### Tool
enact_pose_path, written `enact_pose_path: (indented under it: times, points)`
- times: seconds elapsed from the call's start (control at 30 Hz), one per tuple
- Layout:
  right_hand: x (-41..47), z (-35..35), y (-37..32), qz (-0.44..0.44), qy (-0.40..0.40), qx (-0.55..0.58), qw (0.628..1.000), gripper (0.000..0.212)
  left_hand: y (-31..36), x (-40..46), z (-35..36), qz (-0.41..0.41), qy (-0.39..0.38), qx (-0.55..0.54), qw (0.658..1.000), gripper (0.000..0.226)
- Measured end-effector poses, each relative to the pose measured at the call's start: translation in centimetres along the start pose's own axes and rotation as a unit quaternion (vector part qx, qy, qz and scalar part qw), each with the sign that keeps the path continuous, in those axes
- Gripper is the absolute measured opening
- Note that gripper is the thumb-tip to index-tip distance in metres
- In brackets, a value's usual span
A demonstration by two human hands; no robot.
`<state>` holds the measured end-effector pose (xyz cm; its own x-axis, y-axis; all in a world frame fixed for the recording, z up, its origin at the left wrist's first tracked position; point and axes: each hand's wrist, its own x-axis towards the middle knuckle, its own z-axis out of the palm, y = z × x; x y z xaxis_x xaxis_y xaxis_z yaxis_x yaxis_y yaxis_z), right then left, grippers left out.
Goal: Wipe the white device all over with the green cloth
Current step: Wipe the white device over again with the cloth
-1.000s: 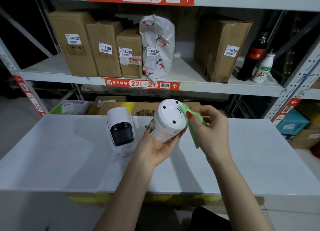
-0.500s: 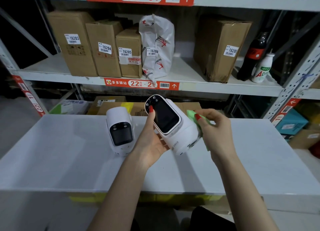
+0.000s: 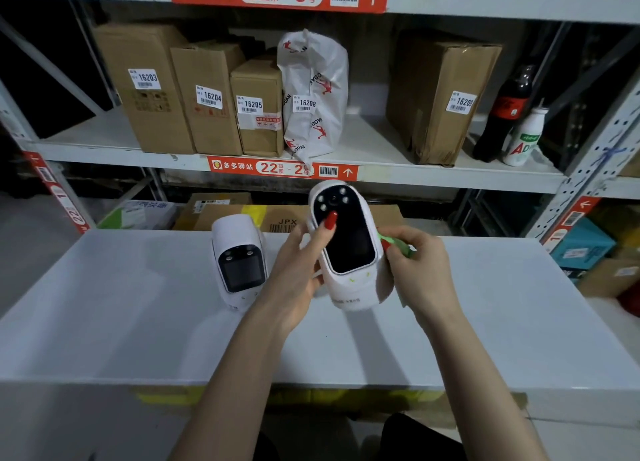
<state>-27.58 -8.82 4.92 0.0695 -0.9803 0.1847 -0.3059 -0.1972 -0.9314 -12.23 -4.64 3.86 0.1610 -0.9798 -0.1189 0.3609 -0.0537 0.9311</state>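
A person's two bare hands hold a white device [image 3: 349, 252] above a white table [image 3: 138, 322], seen from a head-worn camera looking down. The device is roughly upright, tilted slightly, its black front panel facing the camera. The left hand [image 3: 298, 273] grips the device's left side, thumb laid across the black panel. The right hand [image 3: 419, 270] curls against the device's right side, fingers closed on a green cloth [image 3: 398, 244], of which only a small part shows between the fingers and the device. A second white device [image 3: 239, 259] stands on the table just to the left, apart from the hands. Behind the table, a metal shelf [image 3: 381, 145] carries cardboard boxes [image 3: 207, 97] with numbered labels, a white plastic bag [image 3: 315, 93], a dark bottle [image 3: 502, 114] and a small white bottle [image 3: 524, 138].
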Motion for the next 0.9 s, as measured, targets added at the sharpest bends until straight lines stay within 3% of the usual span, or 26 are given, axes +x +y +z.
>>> enact_pose_path:
  times: [0.1, 0.23, 0.33, 0.5, 0.67, 0.8, 0.9]
  points:
    - [0.1, 0.0, 0.3, -0.002, 0.009, -0.005, 1.0, 0.035, -0.1, -0.4, 0.4, 0.05, 0.009, 0.074, 0.996, 0.057]
    - [0.2, -0.3, 0.1, 0.01, 0.025, 0.009, 1.0, 0.031, -0.6, -0.8, 0.1, 0.106, 0.028, 0.197, 0.974, 0.078]
    - [0.1, -0.5, 0.0, 0.011, 0.023, 0.027, 0.999, 0.037, -0.9, -0.8, -0.1, 0.159, 0.02, 0.27, 0.95, 0.08]
    - [-0.2, -1.1, -1.1, 0.025, 0.056, 0.12, 0.991, 0.033, -1.1, -0.7, 0.0, 0.239, 0.036, 0.314, 0.918, 0.081]
    - [-0.5, -1.9, -2.2, -0.028, 0.073, 0.168, 0.983, 0.031, -1.4, -0.4, -0.3, 0.339, 0.073, 0.426, 0.836, 0.086]
    - [-0.8, -2.0, -3.0, -0.131, 0.086, 0.097, 0.983, 0.023, -2.0, -0.4, -0.3, 0.389, 0.074, 0.51, 0.764, 0.09]
    - [-1.2, -1.5, -3.0, -0.191, 0.051, 0.001, 0.98, 0.023, -2.4, -0.3, -0.5, 0.398, 0.091, 0.53, 0.743, 0.092]
